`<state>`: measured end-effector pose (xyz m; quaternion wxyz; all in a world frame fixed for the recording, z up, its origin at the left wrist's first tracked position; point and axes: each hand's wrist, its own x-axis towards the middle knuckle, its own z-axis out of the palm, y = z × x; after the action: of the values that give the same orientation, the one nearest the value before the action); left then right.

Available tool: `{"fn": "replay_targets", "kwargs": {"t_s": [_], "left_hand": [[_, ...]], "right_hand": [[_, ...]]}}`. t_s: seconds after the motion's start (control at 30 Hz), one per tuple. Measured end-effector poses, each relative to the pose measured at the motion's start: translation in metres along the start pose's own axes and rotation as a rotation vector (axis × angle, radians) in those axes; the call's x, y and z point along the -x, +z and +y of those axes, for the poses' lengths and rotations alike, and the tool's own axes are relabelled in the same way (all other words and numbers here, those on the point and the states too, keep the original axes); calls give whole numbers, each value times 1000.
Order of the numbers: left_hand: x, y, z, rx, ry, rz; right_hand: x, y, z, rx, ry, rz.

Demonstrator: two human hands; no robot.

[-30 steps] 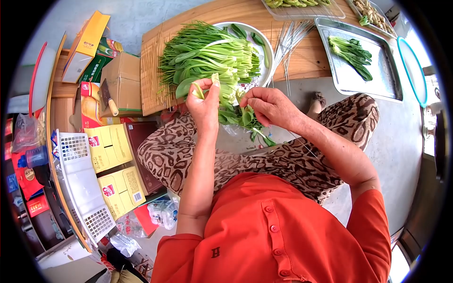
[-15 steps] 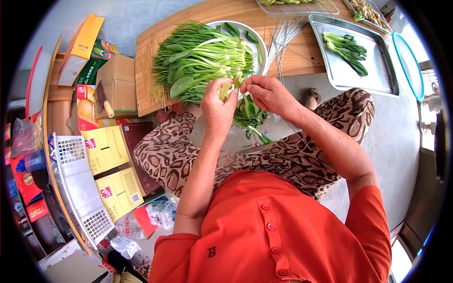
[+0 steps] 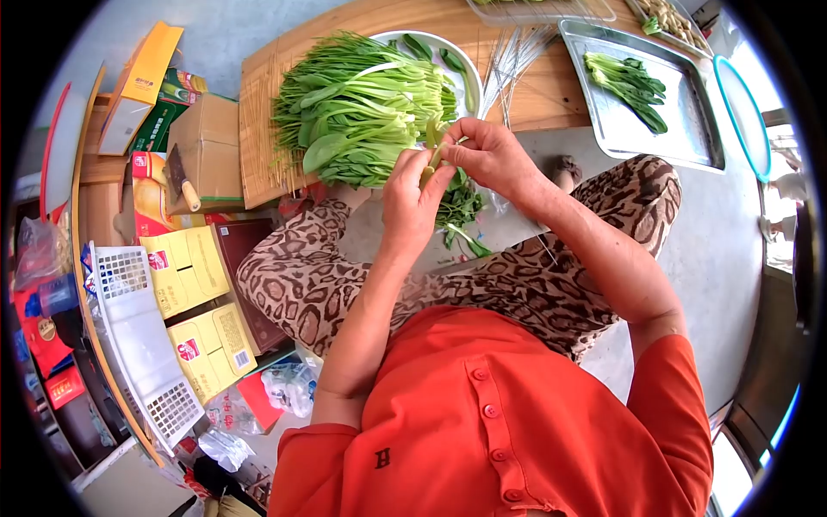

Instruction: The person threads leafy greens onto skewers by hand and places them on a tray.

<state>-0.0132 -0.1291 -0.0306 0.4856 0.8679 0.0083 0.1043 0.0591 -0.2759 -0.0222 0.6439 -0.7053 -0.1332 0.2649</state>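
Note:
Both hands are together in front of the greens, over the gap between my knees. My left hand (image 3: 413, 194) is closed around a yellow-green vegetable stalk (image 3: 426, 176), which pokes out between thumb and fingers. Beside it, my right hand (image 3: 484, 153) pinches at a yellowish leafy part (image 3: 434, 135) of the greens. Whether both hands grip one piece is hard to make out. Just beyond lies a large heap of leafy greens (image 3: 362, 108), with long chives or similar thin leaves at the back. Loose leaves (image 3: 463, 207) lie below the hands, partly covered by them.
A white plate (image 3: 472, 77) shows behind the heap on the wooden table (image 3: 258, 129). Thin metal wires or skewers (image 3: 517, 65) lie to its right. One bunch of greens (image 3: 624, 90) rests in a metal tray (image 3: 702, 142). At left are a knife (image 3: 183, 179), boxes (image 3: 207, 142) and a white basket (image 3: 142, 327).
The whole view has shifted slightly. My right hand has come a little closer to my left, and the fingers of both hands now nearly meet around the stalk.

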Motion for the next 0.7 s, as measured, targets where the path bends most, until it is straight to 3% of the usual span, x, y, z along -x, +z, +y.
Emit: {"fn": "replay_targets", "kwargs": {"t_s": [0.13,0.27,0.33,0.4,0.47,0.53,0.6,0.7], "left_hand": [[4,-5,-15,104,58,58],[-2,-33,-22,237,-243,343],[-6,-47,-28,370,-222,399],[-5,-50,-26,208,-276,328],[-8,-40,-30,-80,48,297],[-5,-29,-13,136,-173,171],[-3,-19,-4,328,-269,69],[-3,-12,-10,345,-293,28]], "right_hand": [[-3,-2,10,37,-8,-16],[1,0,7,119,-73,11],[0,-1,6,143,-81,22],[0,0,2,165,-92,27],[3,2,-4,235,-90,33],[3,5,-1,219,-112,30],[4,5,0,204,-130,26],[4,5,-1,178,-85,-11]]}}
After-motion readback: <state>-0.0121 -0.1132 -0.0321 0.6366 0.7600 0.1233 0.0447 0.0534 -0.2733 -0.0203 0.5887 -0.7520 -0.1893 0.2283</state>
